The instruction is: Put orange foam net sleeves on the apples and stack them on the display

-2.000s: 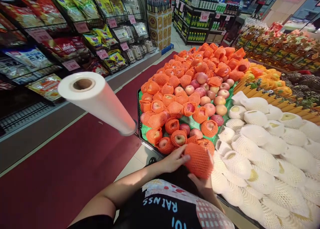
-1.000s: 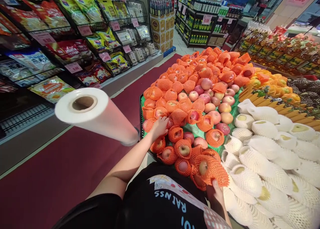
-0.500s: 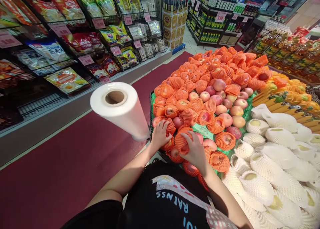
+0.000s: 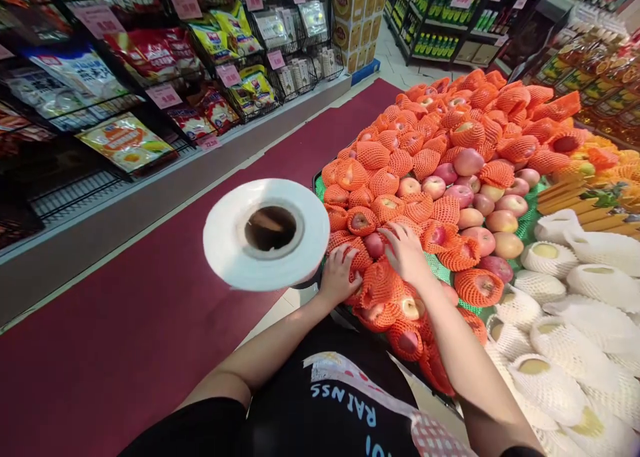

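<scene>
A wide produce display bin lined with green matting (image 4: 525, 227) carries a heap of pink-red apples in orange foam net sleeves (image 4: 450, 137), with a bed of pale fruit in white foam netting (image 4: 575, 324) along its right side. A fat white roll of thin plastic bags (image 4: 265, 234) stands off the bin's near left corner, end-on to the camera. At that near left corner both hands rest on the sleeved fruit. The left hand (image 4: 340, 277) lies palm down, fingers curled lightly over an orange-netted apple (image 4: 356, 260) at the very edge. The right hand (image 4: 407, 250) is spread flat, fingers open, on a netted apple (image 4: 400, 229) just behind, beside a bare red apple (image 4: 374, 244). Neither hand has anything lifted. Settling these well probably calls for gentle, even pressure, so that the sleeves stay on and the edge fruit does not roll off.
</scene>
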Demonstrator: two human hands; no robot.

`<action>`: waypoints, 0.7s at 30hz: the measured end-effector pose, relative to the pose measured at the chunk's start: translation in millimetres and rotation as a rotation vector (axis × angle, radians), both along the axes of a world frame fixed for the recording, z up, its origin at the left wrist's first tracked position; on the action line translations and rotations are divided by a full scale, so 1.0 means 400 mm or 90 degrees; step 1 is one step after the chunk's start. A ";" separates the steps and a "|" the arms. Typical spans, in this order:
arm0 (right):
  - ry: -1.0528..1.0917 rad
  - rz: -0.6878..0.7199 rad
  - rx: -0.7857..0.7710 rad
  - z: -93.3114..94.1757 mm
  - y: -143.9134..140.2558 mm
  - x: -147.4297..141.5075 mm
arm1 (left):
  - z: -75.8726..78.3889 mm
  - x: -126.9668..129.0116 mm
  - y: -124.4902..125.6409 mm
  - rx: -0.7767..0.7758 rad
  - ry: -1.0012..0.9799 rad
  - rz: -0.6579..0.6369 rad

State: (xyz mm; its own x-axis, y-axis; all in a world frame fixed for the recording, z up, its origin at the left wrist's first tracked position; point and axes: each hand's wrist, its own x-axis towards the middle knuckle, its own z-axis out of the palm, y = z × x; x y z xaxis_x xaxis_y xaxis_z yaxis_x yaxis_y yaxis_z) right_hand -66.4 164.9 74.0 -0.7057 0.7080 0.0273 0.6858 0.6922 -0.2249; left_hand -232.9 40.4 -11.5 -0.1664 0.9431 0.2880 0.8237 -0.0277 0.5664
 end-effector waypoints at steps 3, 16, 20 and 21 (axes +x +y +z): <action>-0.114 0.016 0.069 -0.017 0.092 -0.006 | 0.019 -0.001 0.020 -0.041 0.048 -0.035; -0.037 -0.029 0.026 -0.079 0.163 0.028 | 0.039 -0.016 -0.083 0.047 -0.047 -0.242; 0.131 0.043 -0.110 -0.003 0.173 0.082 | 0.033 -0.034 -0.192 0.059 -0.042 -0.288; 0.173 0.050 -0.110 0.021 0.152 0.094 | 0.031 -0.038 -0.222 0.044 -0.038 -0.276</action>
State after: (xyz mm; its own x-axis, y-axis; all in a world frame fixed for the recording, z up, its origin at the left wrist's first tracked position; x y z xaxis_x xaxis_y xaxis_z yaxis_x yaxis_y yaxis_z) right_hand -28.8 225.6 82.3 -0.7414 0.6626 0.1062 0.5306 0.6758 -0.5116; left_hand -247.9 -48.3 0.8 0.2218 0.9082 0.3549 0.6931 -0.4029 0.5977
